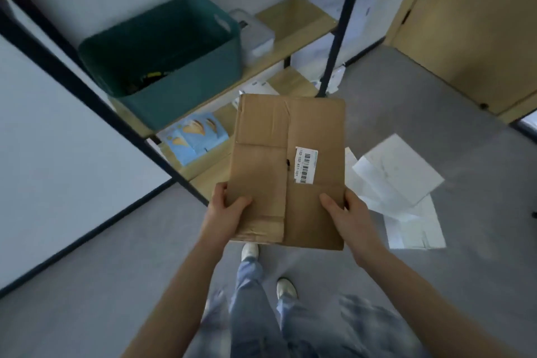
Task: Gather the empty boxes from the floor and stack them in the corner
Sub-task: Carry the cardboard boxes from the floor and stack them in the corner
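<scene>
The flat brown cardboard box with a barcode label (287, 166) is being held above the grey floor (116, 256), the left hand (228, 208) and right hand (344, 212) gripping its near corners, thumbs on top. Carrying seems underway; next comes reaching the corner. White flattened boxes (398, 177) are lying just right; a black-framed wooden shelf (293, 35) holding a green plastic bin (174, 58) is standing close ahead.

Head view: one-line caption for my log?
Both hands hold a flattened cardboard box above the grey floor beside shelves.
</scene>
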The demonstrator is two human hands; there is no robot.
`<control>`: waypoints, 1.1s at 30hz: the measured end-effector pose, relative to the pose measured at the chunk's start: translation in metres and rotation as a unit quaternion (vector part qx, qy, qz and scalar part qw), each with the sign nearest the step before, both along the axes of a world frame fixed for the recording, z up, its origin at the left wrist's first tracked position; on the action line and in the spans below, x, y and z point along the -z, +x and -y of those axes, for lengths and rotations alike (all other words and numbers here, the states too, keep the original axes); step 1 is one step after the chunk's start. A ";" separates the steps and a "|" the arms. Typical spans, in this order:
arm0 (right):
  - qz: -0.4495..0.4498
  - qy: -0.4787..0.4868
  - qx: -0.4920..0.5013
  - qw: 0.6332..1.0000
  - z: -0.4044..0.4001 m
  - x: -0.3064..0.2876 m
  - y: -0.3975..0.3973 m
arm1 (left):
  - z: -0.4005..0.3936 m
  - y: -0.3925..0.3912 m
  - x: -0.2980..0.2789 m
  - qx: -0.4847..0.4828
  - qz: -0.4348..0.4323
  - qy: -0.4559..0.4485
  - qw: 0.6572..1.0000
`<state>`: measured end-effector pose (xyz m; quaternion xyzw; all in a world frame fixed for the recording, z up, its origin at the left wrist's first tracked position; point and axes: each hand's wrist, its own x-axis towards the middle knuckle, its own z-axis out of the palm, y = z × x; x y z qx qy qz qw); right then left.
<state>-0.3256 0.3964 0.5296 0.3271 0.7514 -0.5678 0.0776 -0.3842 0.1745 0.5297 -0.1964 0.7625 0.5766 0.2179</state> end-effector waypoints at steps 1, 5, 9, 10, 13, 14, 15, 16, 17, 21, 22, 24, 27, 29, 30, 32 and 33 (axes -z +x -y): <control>-0.004 0.006 -0.033 0.999 0.008 -0.003 -0.002 | 0.010 0.012 -0.004 -0.035 -0.004 0.007 0.999; -0.010 0.035 -0.150 0.988 0.057 -0.014 -0.008 | 0.058 0.063 -0.014 -0.153 -0.008 0.025 0.988; -0.025 0.033 -0.246 0.968 0.126 -0.015 -0.008 | 0.120 0.111 -0.017 -0.262 -0.007 0.030 0.965; -0.026 0.029 -0.268 0.963 0.148 -0.015 -0.006 | 0.137 0.124 -0.018 -0.286 -0.006 0.030 0.958; -0.016 0.027 -0.339 0.940 0.222 -0.013 0.002 | 0.197 0.163 -0.018 -0.367 -0.009 0.025 0.930; -0.011 0.027 -0.369 0.929 0.253 -0.010 0.007 | 0.222 0.181 -0.017 -0.397 -0.009 0.024 0.917; -0.008 0.023 -0.389 0.921 0.277 -0.010 0.010 | 0.241 0.192 -0.016 -0.417 -0.010 0.024 0.909; -0.006 0.017 -0.410 0.912 0.304 -0.010 0.014 | 0.262 0.206 -0.017 -0.439 -0.009 0.024 0.898; -0.002 0.011 -0.435 0.900 0.335 -0.011 0.022 | 0.286 0.222 -0.017 -0.463 -0.009 0.022 0.886; 0.003 -0.005 -0.501 0.866 0.450 -0.010 0.050 | 0.375 0.277 -0.016 -0.530 -0.015 0.009 0.848; 0.005 -0.009 -0.511 0.860 0.469 -0.011 0.055 | 0.389 0.285 -0.017 -0.540 -0.016 0.008 0.842; 0.013 -0.012 -0.538 0.843 0.519 -0.011 0.068 | 0.429 0.307 -0.018 -0.567 -0.020 0.003 0.823; 0.012 -0.019 -0.563 0.826 0.584 -0.013 0.081 | 0.482 0.328 -0.018 -0.603 -0.024 0.001 0.797; 0.015 -0.021 -0.578 0.815 0.626 -0.014 0.087 | 0.515 0.337 -0.019 -0.624 -0.020 0.003 0.782; 0.019 -0.025 -0.586 0.810 0.653 -0.011 0.087 | 0.537 0.341 -0.016 -0.636 -0.020 0.006 0.771; 0.033 -0.041 -0.604 0.795 0.697 -0.008 0.088 | 0.572 0.344 -0.011 -0.651 -0.015 0.011 0.759; 0.041 -0.045 -0.615 0.787 0.720 -0.006 0.087 | 0.591 0.344 -0.009 -0.659 -0.010 0.010 0.752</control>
